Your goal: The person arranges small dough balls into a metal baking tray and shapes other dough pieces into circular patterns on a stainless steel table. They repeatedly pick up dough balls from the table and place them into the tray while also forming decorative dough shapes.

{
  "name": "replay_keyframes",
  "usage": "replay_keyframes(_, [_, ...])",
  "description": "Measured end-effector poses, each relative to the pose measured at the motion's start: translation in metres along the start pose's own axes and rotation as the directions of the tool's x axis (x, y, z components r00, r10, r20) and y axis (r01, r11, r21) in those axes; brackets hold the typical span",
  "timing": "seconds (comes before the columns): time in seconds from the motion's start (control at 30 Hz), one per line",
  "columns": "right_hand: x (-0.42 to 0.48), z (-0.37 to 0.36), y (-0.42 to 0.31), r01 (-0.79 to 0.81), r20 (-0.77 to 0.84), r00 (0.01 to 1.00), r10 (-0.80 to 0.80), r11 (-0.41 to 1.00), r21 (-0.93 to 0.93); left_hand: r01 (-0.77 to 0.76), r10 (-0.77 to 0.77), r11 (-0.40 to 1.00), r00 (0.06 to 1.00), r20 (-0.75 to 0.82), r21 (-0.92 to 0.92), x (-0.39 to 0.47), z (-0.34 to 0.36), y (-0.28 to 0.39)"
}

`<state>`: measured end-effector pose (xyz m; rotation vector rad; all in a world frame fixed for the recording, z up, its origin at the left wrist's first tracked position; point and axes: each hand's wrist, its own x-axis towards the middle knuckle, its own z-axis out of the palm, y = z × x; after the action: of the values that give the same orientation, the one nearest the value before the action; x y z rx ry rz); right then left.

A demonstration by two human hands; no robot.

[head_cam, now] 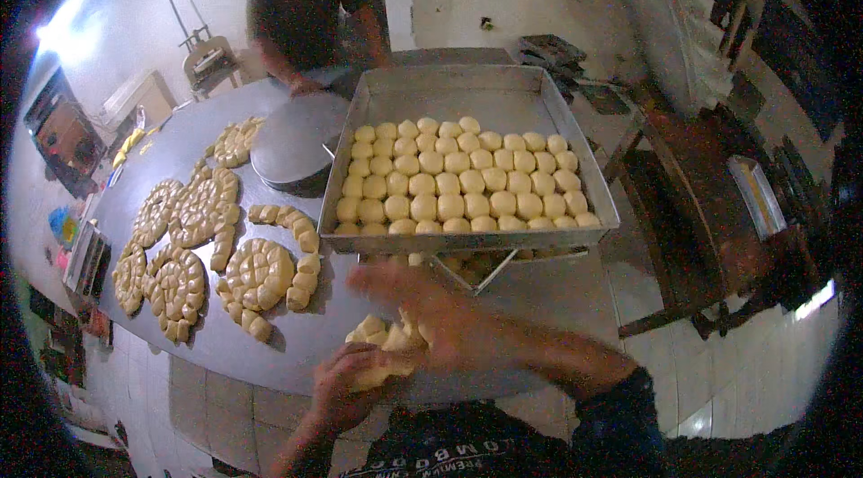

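At the near edge of the metal table, my left hand (347, 380) has its fingers curled around pale dough (367, 333). My right hand (421, 309) is blurred, reaching over that dough with its palm side against it; whether it grips any is hidden. Just beyond stands a deep metal tray (465, 242), its near part filled with rows of round dough balls (458, 185). Below its front edge, part of another tray (475, 282) with dough balls shows. To the left lie a coiled, segmented dough round (259, 272) and a curved strip of dough pieces (307, 255).
More segmented dough coils (175, 282) cover the left of the metal table (296, 363). A round metal lid or pan (296, 141) sits beside the tray, another person's hand (303, 86) at its far rim. A wooden-framed stand (667, 222) is at right.
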<state>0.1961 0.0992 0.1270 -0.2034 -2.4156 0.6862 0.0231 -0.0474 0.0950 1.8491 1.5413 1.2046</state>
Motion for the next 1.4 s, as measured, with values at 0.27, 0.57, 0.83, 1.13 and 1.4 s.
replay_keyframes(0.27, [-0.158, 0.066, -0.020, -0.833, -0.320, 0.378, 0.869, 0.470, 0.293, 0.282, -0.271, 0.952, 0.958, -0.099, 0.117, -0.050, -0.072, -0.070])
replay_keyframes(0.57, [-0.159, 0.087, 0.029, -0.888, -0.620, 0.439, 0.650, 0.209, -0.409, 0.555, -0.590, 0.422, 0.769, 0.248, -0.716, -0.082, -0.080, -0.085])
replay_keyframes(0.83, [-0.176, 0.045, 0.034, -0.911, -0.744, 0.410, 0.527, 0.193, -0.365, 0.637, -0.491, 0.565, 0.770, 0.407, -0.524, -0.056, -0.057, -0.041])
replay_keyframes(1.13, [-0.225, 0.032, 0.061, -0.814, -0.599, 0.553, 0.580, 0.220, -0.538, 0.580, -0.468, 0.624, 0.814, 0.344, -0.523, 0.004, 0.017, -0.028])
replay_keyframes(1.4, [-0.204, -0.056, 0.009, -0.924, -0.388, 0.272, 0.881, 0.352, 0.150, 0.522, -0.576, 0.416, 0.785, 0.229, -0.745, 0.017, 0.017, -0.027])
